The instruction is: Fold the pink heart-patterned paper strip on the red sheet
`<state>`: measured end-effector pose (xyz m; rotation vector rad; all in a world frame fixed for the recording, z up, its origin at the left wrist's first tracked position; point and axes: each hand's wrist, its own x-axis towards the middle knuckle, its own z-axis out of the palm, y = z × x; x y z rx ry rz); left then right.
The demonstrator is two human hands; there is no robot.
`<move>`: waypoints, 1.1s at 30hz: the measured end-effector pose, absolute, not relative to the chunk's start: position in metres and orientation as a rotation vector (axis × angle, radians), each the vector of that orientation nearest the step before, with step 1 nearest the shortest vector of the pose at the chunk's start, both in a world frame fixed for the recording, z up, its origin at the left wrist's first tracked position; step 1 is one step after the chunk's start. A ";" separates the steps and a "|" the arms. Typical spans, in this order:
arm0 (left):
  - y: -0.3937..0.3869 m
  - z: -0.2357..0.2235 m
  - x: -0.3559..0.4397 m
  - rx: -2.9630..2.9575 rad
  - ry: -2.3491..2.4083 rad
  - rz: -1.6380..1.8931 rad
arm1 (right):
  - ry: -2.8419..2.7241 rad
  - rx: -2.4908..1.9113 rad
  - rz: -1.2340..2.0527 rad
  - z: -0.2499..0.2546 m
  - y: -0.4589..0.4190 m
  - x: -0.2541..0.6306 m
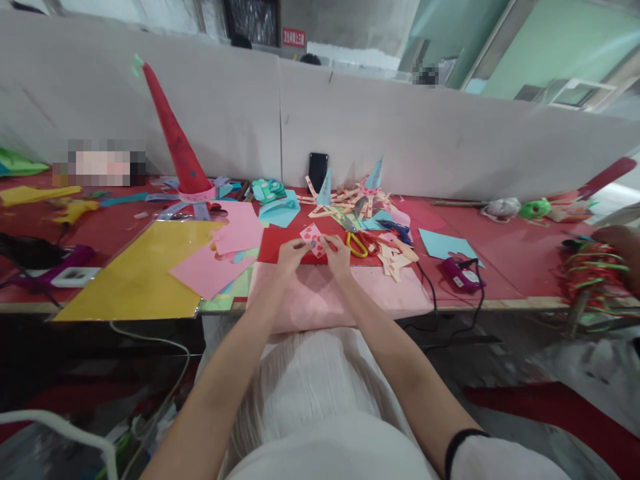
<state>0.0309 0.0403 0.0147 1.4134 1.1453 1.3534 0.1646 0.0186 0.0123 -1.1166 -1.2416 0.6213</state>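
Between my two hands is a small pink piece of paper (312, 235) with red spots. My left hand (294, 255) pinches its left edge, and my right hand (336, 253) grips the right side. Below it lies a red sheet (273, 243), with a pale pink pad (320, 300) at the table's front edge. Just right of my right hand are scissors with yellow handles (357, 245). Beyond them stand two small blue paper cones (374, 175) among a heap of pale cut strips (395, 259).
At left stands a tall red cone (183, 147) with a pink band. A yellow sheet (145, 273) and torn pink paper (205, 270) lie nearer. A phone (318, 172) leans on the partition. To the right are a purple device (463, 275) with a cable and another person's hand (620, 250).
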 end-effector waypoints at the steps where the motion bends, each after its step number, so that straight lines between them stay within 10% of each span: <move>1: 0.040 0.015 0.031 1.405 1.160 1.358 | -1.241 -1.111 0.635 0.013 0.018 0.164; 33: 0.041 0.020 0.032 1.285 1.059 1.407 | -1.251 -1.112 0.609 0.019 0.011 0.161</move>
